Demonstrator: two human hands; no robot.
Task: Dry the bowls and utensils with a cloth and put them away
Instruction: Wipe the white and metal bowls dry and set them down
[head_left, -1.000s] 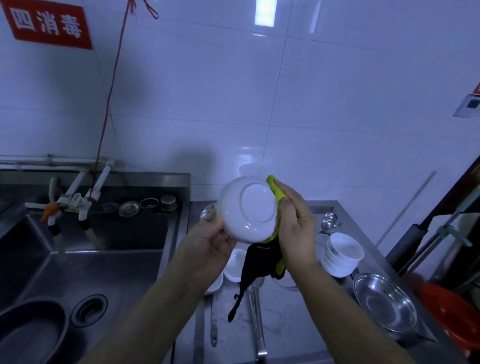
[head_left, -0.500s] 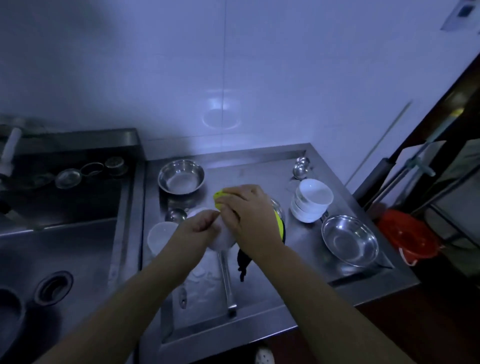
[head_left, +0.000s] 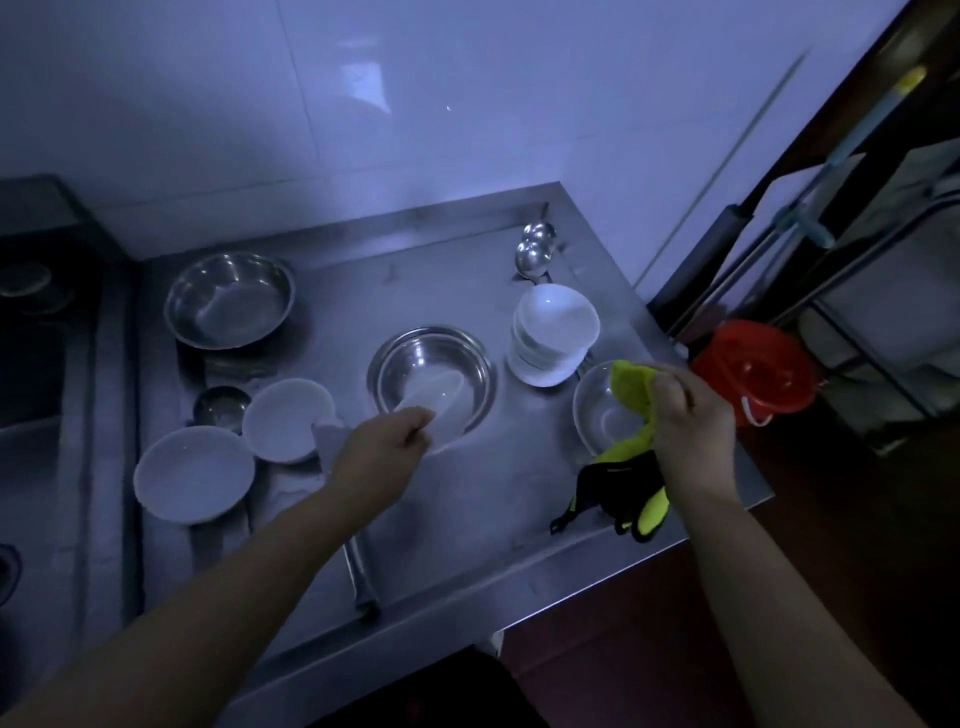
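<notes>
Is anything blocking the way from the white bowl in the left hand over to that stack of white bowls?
Nothing visible does. The white bowl in the left hand hangs over a steel bowl; the stack of white bowls stands just right of it.

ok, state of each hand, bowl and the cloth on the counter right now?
left hand: grip on white bowl, tilted over a steel bowl
right hand: grip on yellow-green cloth, hanging
stack of white bowls: upright
two white bowls: upright, unstacked

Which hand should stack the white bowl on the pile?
Left, probably. The left hand already grips the white bowl over the steel bowl, with the pile just beyond; the right hand holds the cloth.
</notes>
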